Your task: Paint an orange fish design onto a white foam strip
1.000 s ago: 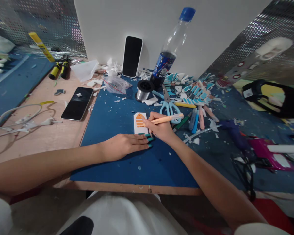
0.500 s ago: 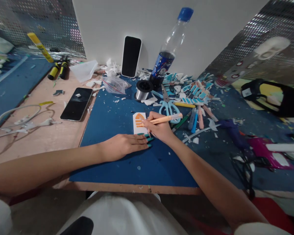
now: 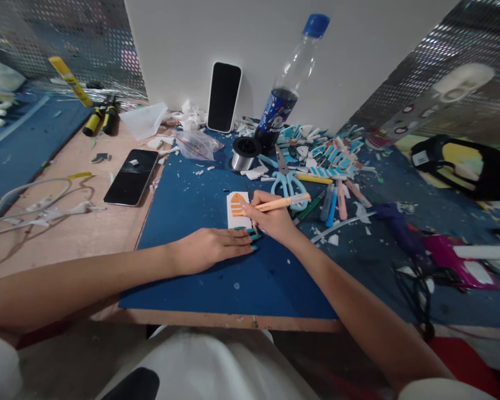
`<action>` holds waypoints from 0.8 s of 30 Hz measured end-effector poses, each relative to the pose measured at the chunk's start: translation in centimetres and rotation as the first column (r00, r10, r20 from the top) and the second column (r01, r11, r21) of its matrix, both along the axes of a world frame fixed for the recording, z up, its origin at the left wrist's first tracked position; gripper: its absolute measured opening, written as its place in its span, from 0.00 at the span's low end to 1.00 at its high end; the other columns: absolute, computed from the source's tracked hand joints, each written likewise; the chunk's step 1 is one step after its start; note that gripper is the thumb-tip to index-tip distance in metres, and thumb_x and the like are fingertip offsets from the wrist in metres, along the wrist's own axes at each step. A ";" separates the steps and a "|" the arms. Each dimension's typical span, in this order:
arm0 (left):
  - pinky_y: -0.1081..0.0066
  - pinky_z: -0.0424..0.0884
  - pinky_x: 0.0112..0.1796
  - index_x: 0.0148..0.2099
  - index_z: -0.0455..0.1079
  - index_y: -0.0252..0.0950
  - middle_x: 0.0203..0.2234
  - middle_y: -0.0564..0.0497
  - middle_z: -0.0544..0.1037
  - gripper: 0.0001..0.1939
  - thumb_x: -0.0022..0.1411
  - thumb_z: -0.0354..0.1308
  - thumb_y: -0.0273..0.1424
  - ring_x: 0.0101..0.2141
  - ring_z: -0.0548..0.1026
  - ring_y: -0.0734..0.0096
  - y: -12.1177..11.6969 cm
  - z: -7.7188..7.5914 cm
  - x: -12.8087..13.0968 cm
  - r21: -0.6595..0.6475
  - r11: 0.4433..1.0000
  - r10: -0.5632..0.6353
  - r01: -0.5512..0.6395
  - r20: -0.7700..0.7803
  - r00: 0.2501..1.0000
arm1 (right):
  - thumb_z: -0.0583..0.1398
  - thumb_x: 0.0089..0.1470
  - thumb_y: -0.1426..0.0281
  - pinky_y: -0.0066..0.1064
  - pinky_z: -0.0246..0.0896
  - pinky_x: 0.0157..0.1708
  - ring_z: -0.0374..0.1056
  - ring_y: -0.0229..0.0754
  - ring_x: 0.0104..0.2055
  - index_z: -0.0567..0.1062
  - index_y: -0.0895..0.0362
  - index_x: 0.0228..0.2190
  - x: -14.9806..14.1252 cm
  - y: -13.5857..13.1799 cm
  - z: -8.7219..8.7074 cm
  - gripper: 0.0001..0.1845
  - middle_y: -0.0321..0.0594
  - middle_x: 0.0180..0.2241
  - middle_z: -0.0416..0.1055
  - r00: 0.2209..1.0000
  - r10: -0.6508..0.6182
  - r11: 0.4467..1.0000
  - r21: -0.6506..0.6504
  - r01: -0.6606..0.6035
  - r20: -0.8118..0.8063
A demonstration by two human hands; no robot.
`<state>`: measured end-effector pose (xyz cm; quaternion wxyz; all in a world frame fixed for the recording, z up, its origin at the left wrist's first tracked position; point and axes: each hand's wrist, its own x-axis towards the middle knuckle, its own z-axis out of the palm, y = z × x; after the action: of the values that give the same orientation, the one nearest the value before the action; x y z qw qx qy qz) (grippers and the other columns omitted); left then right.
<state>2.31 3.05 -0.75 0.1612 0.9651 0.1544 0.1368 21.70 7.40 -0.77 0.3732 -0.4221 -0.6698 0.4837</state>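
Note:
A small white card [image 3: 235,223] lies on the blue mat [image 3: 183,211], with an orange striped shape, pointed at its top, coloured on it. My right hand [image 3: 272,219] grips an orange marker [image 3: 281,203], its tip end down at the card's right side. The tip itself is hidden by my fingers. My left hand [image 3: 216,249] rests flat, fingers stretched to the right, with green-nailed fingertips at the card's lower edge. Light blue scissors [image 3: 284,180] lie just beyond my right hand.
A cola bottle [image 3: 278,108], a wire spool [image 3: 245,154] and an upright phone [image 3: 224,97] stand at the back. Cut scraps [image 3: 331,155] and several markers [image 3: 340,201] lie to the right. Another phone [image 3: 131,178] and pliers [image 3: 102,116] are left. A purple glue gun [image 3: 400,228] lies right.
The orange stripes on the card look a little fuller. Both hands stay in almost the same place, and the marker is still held in my right hand.

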 end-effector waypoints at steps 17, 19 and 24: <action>0.65 0.62 0.57 0.58 0.61 0.28 0.55 0.42 0.67 0.20 0.67 0.38 0.21 0.59 0.60 0.65 0.0 -0.1 0.1 -0.017 1.000 -0.006 0.006 0.011 1.000 | 0.59 0.53 0.63 0.26 0.51 0.14 0.55 0.31 0.12 0.57 0.54 0.17 0.6 0.0 0.2 0.20 0.27 0.11 0.55 0.999 0.005 1.000 0.022 -0.005 0.036; 0.65 0.63 0.57 0.58 0.61 0.28 0.55 0.43 0.67 0.20 0.68 0.37 0.21 0.59 0.60 0.65 0.0 0.0 0.1 -0.009 1.000 -0.003 0.004 0.010 1.000 | 0.59 0.52 0.63 0.26 0.51 0.14 0.55 0.31 0.12 0.57 0.54 0.17 0.7 0.0 0.2 0.20 0.27 0.11 0.55 0.999 -0.001 1.000 0.030 0.000 0.040; 0.65 0.64 0.56 0.58 0.61 0.27 0.55 0.44 0.67 0.21 0.68 0.36 0.22 0.58 0.62 0.64 0.0 0.1 0.0 -0.005 1.000 -0.002 0.002 0.008 1.000 | 0.59 0.52 0.63 0.26 0.53 0.14 0.54 0.31 0.12 0.56 0.54 0.17 0.9 0.0 0.2 0.20 0.26 0.11 0.53 0.999 -0.007 1.000 0.020 0.006 0.046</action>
<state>2.33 3.01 -0.70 0.1645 0.9643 0.1530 0.1399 22.60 7.43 -0.61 0.3634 -0.4316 -0.6815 0.4661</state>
